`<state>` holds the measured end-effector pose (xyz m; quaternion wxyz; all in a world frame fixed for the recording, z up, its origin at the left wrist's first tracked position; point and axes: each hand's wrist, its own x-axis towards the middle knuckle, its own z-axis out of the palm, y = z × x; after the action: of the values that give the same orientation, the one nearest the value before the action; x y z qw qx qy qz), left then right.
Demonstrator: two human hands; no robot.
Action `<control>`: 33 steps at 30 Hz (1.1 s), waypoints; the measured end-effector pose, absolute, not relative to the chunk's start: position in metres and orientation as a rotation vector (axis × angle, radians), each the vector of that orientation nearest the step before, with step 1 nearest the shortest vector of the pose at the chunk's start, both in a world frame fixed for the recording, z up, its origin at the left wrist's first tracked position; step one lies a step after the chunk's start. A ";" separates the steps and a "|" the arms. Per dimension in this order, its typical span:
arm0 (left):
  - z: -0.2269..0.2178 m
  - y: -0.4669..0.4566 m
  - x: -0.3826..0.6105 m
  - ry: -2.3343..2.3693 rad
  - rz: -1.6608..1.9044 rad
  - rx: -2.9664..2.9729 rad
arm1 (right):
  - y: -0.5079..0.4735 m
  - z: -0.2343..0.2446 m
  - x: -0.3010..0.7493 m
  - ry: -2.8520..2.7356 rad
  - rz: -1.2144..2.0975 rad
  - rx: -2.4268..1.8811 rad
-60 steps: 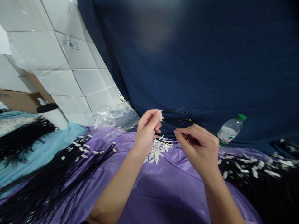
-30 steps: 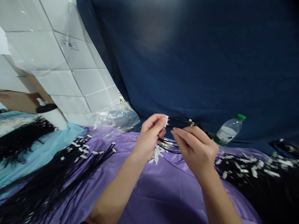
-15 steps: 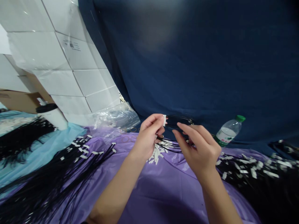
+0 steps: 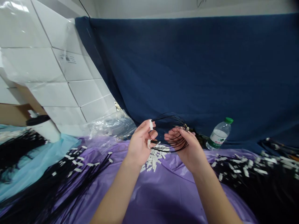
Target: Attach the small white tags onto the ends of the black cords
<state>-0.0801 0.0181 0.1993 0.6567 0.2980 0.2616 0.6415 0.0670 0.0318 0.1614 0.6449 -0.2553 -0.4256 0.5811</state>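
White connectors (image 4: pixel 151 125) are pinched in the curled left hand (image 4: pixel 139 144), black wires (image 4: pixel 160 142) cradled at its 3 o'clock by the half-open right hand (image 4: pixel 190 151), probably to dodge tangles.

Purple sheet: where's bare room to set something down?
Widest: the sheet between left forearm and right forearm, nearer the wearer than the loose white pieces. Narrower: between left forearm and the left-side black strands. Crowded: under those, and under the right-side black strands.

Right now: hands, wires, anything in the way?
Left hand holding white end pieces. Right hand open, cupped at black wire loop. Green-capped bottle off right, apart from hands.
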 end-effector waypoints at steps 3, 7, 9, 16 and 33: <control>0.199 0.018 -0.078 0.598 1.463 0.682 | 0.026 0.169 0.061 -0.888 1.386 -0.453; 0.198 0.015 -0.076 0.630 1.482 0.718 | 0.022 0.174 0.060 -0.955 1.348 -0.407; 0.199 0.013 -0.075 0.649 1.483 0.759 | 0.022 0.175 0.061 -1.015 1.315 -0.405; 0.200 0.010 -0.074 0.681 1.422 0.955 | 0.024 0.174 0.072 -1.351 0.972 -0.549; 0.213 0.012 -0.100 0.864 1.584 0.994 | 0.026 0.142 0.049 -2.171 0.049 -1.642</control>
<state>-0.1003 0.0124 0.2131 0.5148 0.4137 0.3596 0.6592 0.0492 0.0257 0.1423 0.2083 -0.5899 -0.7799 0.0175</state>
